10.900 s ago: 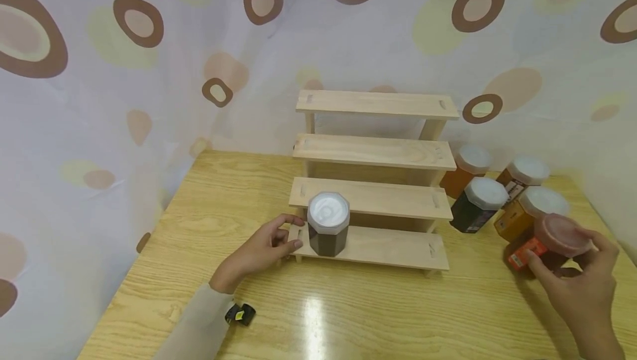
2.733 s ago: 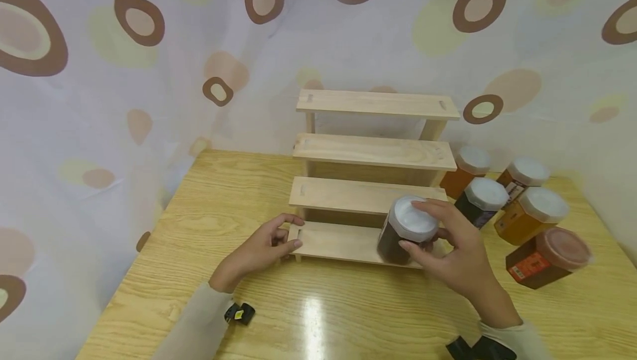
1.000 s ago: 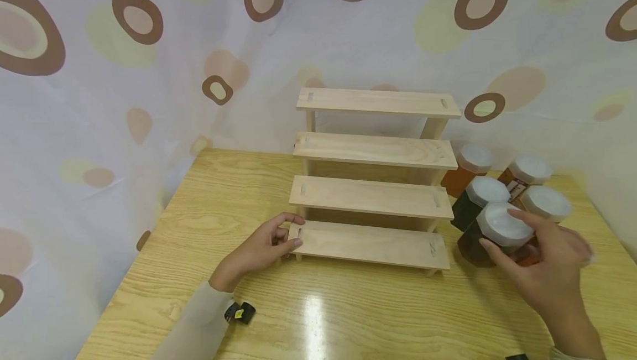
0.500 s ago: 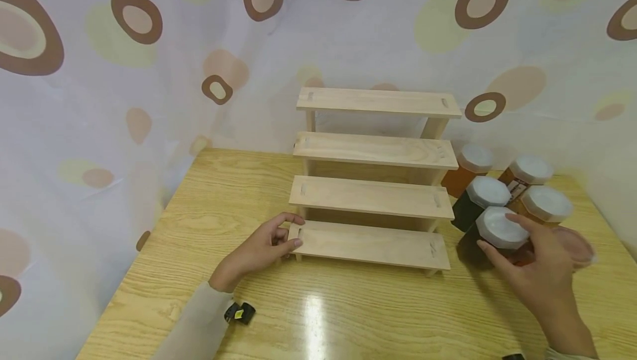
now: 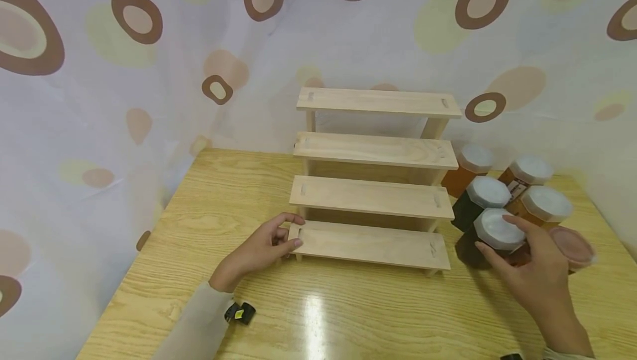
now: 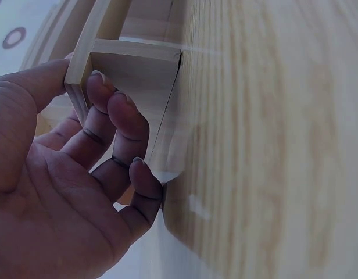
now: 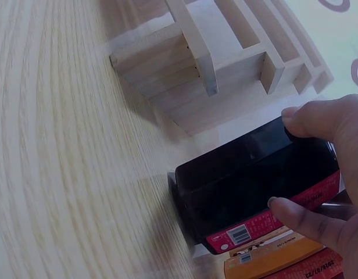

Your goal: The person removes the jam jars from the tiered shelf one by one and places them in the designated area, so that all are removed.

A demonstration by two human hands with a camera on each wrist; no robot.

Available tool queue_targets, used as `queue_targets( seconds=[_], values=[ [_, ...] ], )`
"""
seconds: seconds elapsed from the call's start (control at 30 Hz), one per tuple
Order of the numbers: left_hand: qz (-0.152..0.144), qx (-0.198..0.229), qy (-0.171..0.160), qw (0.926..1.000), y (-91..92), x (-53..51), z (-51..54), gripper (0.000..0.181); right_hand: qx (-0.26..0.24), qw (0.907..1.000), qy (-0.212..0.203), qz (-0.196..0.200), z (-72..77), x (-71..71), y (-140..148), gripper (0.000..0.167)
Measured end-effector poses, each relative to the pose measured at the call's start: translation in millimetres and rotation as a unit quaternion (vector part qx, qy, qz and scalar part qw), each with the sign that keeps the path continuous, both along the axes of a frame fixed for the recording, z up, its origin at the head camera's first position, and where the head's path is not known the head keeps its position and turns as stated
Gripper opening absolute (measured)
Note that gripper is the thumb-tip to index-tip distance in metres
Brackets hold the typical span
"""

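My left hand (image 5: 261,245) grips the left end of the lowest step of a four-tier wooden display rack (image 5: 370,197). In the left wrist view, thumb and fingers lie around that board end (image 6: 80,75). My right hand (image 5: 539,269) holds a dark octagonal jar (image 5: 497,230) with a whitish lid, thumb on one side and fingers on the other. A red label with a barcode runs along the dark jar (image 7: 254,168) in the right wrist view. This jar stands at or just above the table, right of the rack; contact is unclear.
Close behind the held jar are a dark green jar (image 5: 480,202), an amber jar (image 5: 547,205), a brown jar (image 5: 527,175) and an orange jar (image 5: 468,169). A red-lidded jar (image 5: 574,244) is partly behind my right hand. Patterned cloth (image 5: 239,122) hangs behind the table (image 5: 234,183).
Earlier the dark jar stood on the lowest step; my right hand took it and carried it right, off the rack, among the other jars. Lately it shifts slightly left. My left hand stays put.
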State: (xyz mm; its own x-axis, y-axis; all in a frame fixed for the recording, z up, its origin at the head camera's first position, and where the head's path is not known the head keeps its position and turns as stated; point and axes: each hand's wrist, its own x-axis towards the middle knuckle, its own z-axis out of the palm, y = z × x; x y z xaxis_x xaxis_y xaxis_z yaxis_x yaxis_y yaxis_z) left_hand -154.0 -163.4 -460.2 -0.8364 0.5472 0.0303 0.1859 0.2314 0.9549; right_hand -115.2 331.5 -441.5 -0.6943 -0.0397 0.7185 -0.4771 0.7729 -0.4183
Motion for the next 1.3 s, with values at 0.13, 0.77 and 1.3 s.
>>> queue_targets(
  seconds=[0.13,0.77,1.3],
  values=[
    [-0.003,0.004,0.003,1.0,0.4,-1.2,-0.7,0.038,0.002,0.9997,-0.019,-0.015,2.0,2.3,-2.3,0.071],
    [0.001,-0.003,-0.01,0.9999,-1.5,-1.0,-1.8,0.039,-0.004,0.9998,-0.015,-0.008,2.0,10.0,-9.9,0.057],
    [0.0,0.008,0.001,1.0,-4.7,5.3,2.5,0.039,-0.008,0.9999,-0.006,-0.001,3.7,11.3,-11.3,0.056]
  ],
)
